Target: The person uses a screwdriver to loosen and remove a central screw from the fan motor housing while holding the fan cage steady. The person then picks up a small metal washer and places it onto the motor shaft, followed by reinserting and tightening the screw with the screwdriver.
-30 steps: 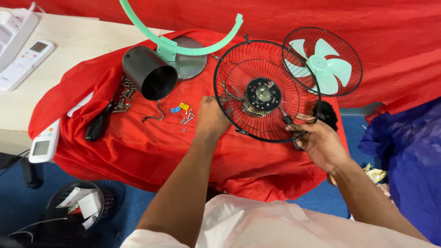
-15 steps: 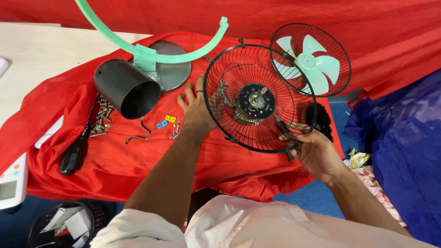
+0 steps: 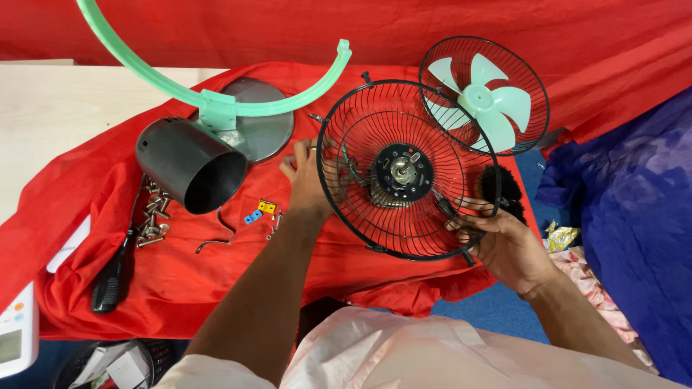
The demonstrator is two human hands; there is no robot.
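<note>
A black wire fan guard (image 3: 375, 130) with a motor hub at its middle is held up over the red cloth (image 3: 216, 288). My left hand (image 3: 306, 180) grips its left rim from behind. My right hand (image 3: 504, 241) holds its lower right rim. Behind it lies a second black guard (image 3: 530, 86) with a mint green fan blade (image 3: 483, 101) inside. A black cylindrical motor cover (image 3: 191, 162) lies on its side at the left, next to a mint green curved bracket (image 3: 216, 101) on a round grey base (image 3: 263, 133).
Loose screws (image 3: 151, 216), a black-handled screwdriver (image 3: 112, 277), a bent wire hook (image 3: 216, 234) and small coloured clips (image 3: 258, 211) lie on the cloth. A white device (image 3: 14, 338) sits at the lower left. Blue fabric (image 3: 620, 216) is at the right.
The view has shifted, so everything sits further right and lower. Both hands keep hold of the guard, which has tilted a little toward me.
</note>
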